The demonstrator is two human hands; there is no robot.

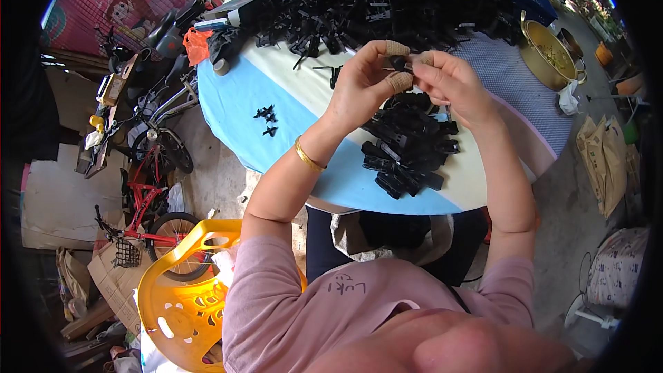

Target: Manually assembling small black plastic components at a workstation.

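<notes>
Both hands meet above the table, at the near side of a large heap of black plastic parts. A small black plastic part is pinched between thumb and forefinger of my left hand, which has beige finger wraps on both those digits. My right hand closes its fingertips on the other end of that part; its exact kind is too small to make out. Just below the hands lies a smaller pile of black clip-like pieces. Several tiny black pieces rest apart on the blue cloth to the left.
A striped cloth covers the round table. A gold-coloured pot stands at its right edge, an orange plastic bag at its left. Beside me is a yellow plastic chair. A white bag hangs open at my lap; a red bicycle stands left.
</notes>
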